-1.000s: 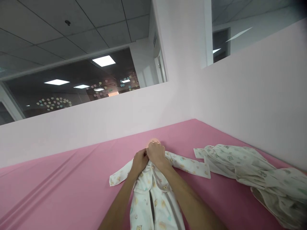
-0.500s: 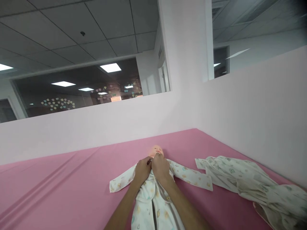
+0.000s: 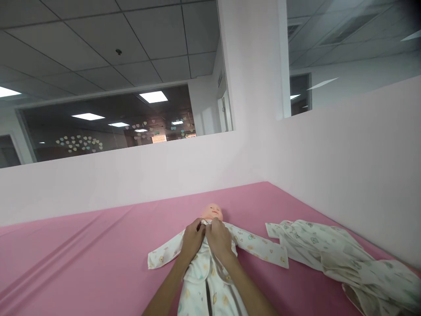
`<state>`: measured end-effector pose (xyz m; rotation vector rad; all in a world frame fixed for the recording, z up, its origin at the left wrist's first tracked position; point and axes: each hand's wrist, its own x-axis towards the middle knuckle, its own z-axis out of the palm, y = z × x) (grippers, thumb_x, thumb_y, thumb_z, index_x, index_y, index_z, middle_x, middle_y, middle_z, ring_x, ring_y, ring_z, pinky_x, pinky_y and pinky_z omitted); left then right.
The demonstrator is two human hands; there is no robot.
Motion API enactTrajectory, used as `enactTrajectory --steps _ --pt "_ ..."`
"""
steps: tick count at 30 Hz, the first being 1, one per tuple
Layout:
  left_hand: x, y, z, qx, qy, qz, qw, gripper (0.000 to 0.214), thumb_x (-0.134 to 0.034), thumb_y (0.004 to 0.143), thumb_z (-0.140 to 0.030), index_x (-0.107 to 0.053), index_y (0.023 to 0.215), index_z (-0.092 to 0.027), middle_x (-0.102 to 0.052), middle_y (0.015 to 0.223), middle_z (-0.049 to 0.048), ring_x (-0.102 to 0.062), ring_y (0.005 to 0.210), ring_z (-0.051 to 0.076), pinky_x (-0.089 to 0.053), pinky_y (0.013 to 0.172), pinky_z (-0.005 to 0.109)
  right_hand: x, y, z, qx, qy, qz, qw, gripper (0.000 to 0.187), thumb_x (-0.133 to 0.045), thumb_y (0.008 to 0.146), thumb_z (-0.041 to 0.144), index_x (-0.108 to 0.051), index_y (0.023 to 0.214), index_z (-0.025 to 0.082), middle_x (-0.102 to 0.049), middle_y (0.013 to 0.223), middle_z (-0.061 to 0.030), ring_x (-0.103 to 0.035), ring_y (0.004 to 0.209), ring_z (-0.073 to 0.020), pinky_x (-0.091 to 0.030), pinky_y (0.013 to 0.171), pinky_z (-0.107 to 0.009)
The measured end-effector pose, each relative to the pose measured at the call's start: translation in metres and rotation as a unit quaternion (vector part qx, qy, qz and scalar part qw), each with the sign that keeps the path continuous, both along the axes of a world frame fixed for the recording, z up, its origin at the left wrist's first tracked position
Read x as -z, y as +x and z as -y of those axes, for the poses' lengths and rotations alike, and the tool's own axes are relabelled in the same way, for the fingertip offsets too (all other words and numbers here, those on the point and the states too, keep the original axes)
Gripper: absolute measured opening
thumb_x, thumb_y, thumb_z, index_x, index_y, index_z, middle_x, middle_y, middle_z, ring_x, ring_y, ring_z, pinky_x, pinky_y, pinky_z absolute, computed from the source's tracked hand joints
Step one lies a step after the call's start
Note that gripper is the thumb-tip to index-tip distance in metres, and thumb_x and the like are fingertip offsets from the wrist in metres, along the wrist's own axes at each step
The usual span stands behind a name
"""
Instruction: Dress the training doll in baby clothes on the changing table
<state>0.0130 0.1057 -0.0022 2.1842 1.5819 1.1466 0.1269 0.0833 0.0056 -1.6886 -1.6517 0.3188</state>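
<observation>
Compared with one second ago, the right hand [image 3: 219, 237] has moved down off the doll's face to the collar. At the left, the pink sheet [image 3: 82, 254] runs in long creases, then one sleeve [image 3: 164, 255] of the patterned garment [image 3: 198, 267] stretches out flat. Next comes the left hand, [image 3: 193, 239] its fingers curled and pinching the cloth at the neck. Between the hands and just beyond them lies the doll, [image 3: 214, 211] face up, its head showing above the collar. The right hand's fingers are closed on the collar too. Further right, the other sleeve [image 3: 261, 249] extends to a crumpled second garment [image 3: 315, 245] near the wall [image 3: 355, 175].
</observation>
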Motion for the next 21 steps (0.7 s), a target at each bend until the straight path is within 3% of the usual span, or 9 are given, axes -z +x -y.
enactTrajectory --steps 5,12,17,21 --pt "0.000 -0.002 0.004 0.013 0.002 0.008 1.000 0.025 -0.041 0.085 -0.029 -0.064 0.086 -0.020 -0.064 0.075 -0.0002 -0.055 0.070 0.015 -0.039 0.065 0.023 -0.002 0.000 0.013 0.021 0.007 0.006 1.000 0.023 -0.035 0.091 0.020 -0.057 0.099 0.015 -0.066 0.103 -0.0123 -0.065 0.090 -0.0244 -0.037 0.067 -0.030" --pt "-0.008 -0.010 0.031 0.035 -0.047 0.010 0.998 0.032 -0.041 0.087 -0.032 -0.059 0.111 -0.022 -0.064 0.082 0.0000 -0.058 0.072 0.016 -0.043 0.066 0.026 -0.008 0.004 0.031 0.016 -0.013 0.021 1.000 0.018 -0.044 0.087 0.023 -0.056 0.096 0.015 -0.068 0.098 -0.0128 -0.063 0.095 -0.0284 -0.036 0.070 -0.032" --pt "-0.015 -0.008 0.049 0.033 -0.024 -0.048 0.998 0.028 -0.045 0.086 -0.031 -0.062 0.105 -0.021 -0.063 0.093 0.0037 -0.058 0.089 0.019 -0.044 0.077 0.029 -0.007 0.007 0.033 0.008 0.000 0.023 1.000 0.022 -0.042 0.082 0.012 -0.053 0.101 0.013 -0.069 0.095 -0.0123 -0.064 0.089 -0.0253 -0.033 0.066 -0.030" --pt "-0.015 -0.008 0.054 0.047 -0.013 -0.068 0.997 0.024 -0.044 0.088 -0.031 -0.065 0.096 -0.023 -0.062 0.097 0.0031 -0.057 0.095 0.020 -0.043 0.082 0.030 0.005 0.016 0.028 -0.023 0.029 -0.016 0.999 0.017 -0.039 0.081 0.011 -0.053 0.089 0.016 -0.068 0.087 -0.0098 -0.062 0.082 -0.0222 -0.032 0.064 -0.028"
